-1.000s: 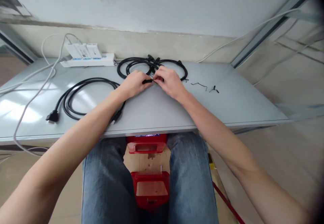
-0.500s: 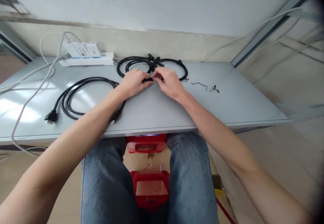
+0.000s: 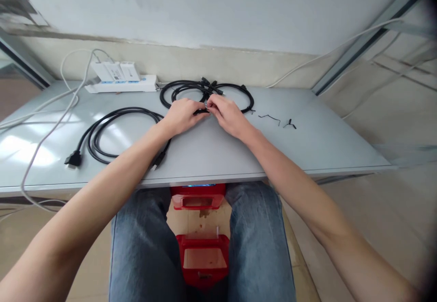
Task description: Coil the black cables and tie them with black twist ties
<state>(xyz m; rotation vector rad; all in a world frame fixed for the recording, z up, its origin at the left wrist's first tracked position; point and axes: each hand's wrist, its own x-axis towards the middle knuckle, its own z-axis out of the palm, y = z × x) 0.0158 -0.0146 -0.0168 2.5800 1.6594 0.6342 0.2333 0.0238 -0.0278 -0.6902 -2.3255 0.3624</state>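
Your black cable (image 3: 204, 85) is thin & glossy, wound into flat loops on the table (image 3: 307, 147), approx. centre, toward the back edge. One bunch of loops spreads left, another right. They cross in the middle, where short ends w/ small black plugs point at the wall. The near side is pinched between your left hand (image 3: 182, 115) & right hand (image 3: 227, 114). The rest lies slack.
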